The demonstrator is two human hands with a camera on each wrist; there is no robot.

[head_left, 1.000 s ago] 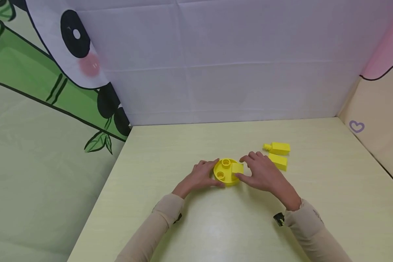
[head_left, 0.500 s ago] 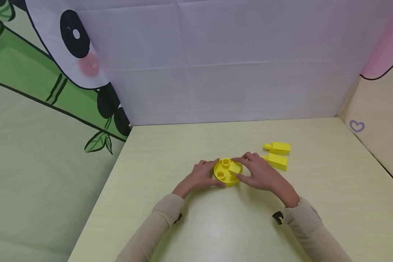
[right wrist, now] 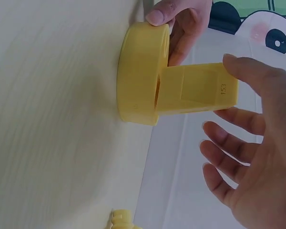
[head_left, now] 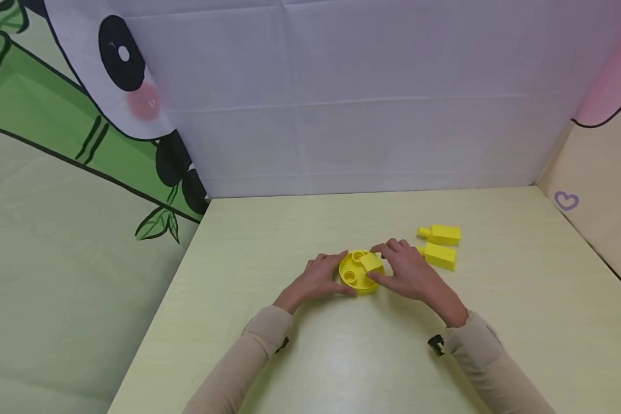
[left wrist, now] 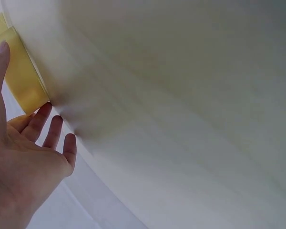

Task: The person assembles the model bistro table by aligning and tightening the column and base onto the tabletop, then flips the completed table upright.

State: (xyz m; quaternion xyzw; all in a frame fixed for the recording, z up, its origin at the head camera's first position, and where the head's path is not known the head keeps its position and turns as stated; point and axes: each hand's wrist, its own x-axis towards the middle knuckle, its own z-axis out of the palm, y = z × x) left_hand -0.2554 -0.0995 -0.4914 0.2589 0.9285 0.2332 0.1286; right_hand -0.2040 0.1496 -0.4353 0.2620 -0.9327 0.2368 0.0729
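Note:
A round yellow plastic base (head_left: 355, 282) with raised ring sockets stands on the table. My left hand (head_left: 322, 277) holds its side, thumb on the near edge and fingers on the far edge. Upright on the base stands a yellow block (right wrist: 198, 88), tapered and marked with a small number near its top. My right hand (head_left: 406, 273) pinches the top of this block between thumb and index finger, the other fingers held loosely away. In the right wrist view the block's lower end meets the base's top face, where its foot is hidden.
Two more yellow blocks with round pegs lie to the right of the base, a far one (head_left: 443, 235) and a nearer one (head_left: 440, 256). Behind the table (head_left: 336, 356) rises a pale cloth wall (head_left: 341, 144); printed panels flank it.
The upright block has turned about its vertical axis under my right fingers, and my right hand has shifted slightly left. My left hand stays on the base.

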